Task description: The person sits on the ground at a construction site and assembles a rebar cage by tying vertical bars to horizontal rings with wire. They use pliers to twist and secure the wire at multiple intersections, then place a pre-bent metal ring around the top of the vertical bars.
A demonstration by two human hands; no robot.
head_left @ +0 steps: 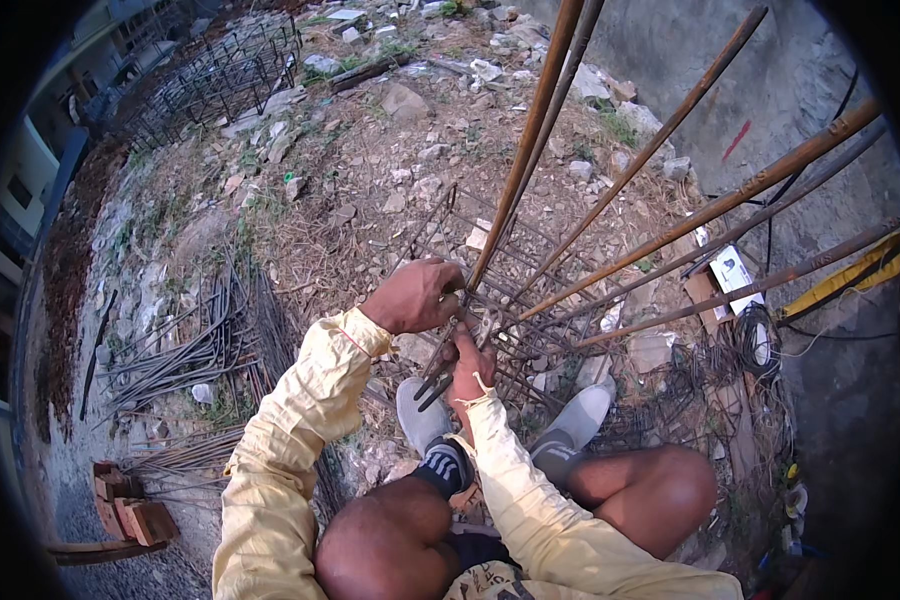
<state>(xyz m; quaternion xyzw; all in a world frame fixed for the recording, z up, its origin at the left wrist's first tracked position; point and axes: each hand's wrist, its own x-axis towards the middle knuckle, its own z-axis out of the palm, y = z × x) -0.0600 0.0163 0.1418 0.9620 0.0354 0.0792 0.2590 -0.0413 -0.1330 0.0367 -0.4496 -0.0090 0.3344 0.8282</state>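
Observation:
Upright rusty steel bars (535,130) rise from a rebar cage with thin ties (510,365) between my feet. My left hand (418,296) is closed at the foot of the nearest bar, its fingertips pinched together. Whatever lies between them is too small to make out. Just below it, my right hand (466,372) grips a pair of pincers (436,388). Their dark handles stick out to the left of the palm, and the jaws are at the bars, close to my left fingertips.
Loose rods and bent stirrups (205,345) lie to the left, with bricks (130,508) nearer. A concrete wall (800,90) stands at the right, beside a white box (737,272), coiled wire (755,335) and yellow cloth (840,275). Another rebar cage (220,85) is far left among rubble.

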